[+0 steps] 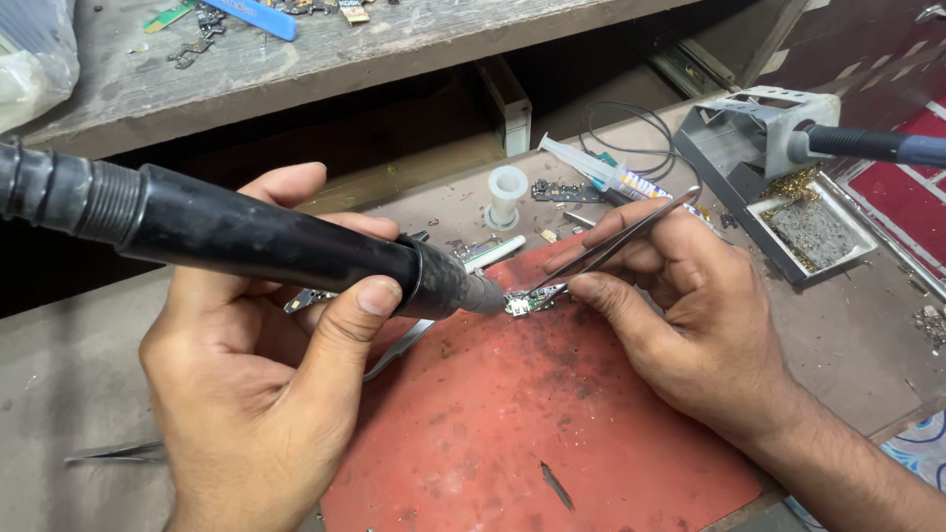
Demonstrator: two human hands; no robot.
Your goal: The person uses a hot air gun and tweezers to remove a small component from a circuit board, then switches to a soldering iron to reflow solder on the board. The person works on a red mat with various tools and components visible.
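My left hand (261, 394) grips a thick black hot-air tool (246, 239) whose nozzle points right, right at a small circuit board (527, 299) on a red work mat (512, 424). My right hand (680, 315) pinches metal tweezers (616, 243), their tips touching the small board from the right. The board lies at the mat's upper edge, between the nozzle and the tweezer tips.
A soldering iron stand (778, 167) with an iron handle (867, 146) and a cleaning tray (813, 232) stands at the right. A syringe (591, 169), a white plastic spool (506, 195) and loose board pieces (567, 192) lie behind the mat. Another pair of tweezers (118, 452) lies at left. A wooden shelf (296, 59) sits above.
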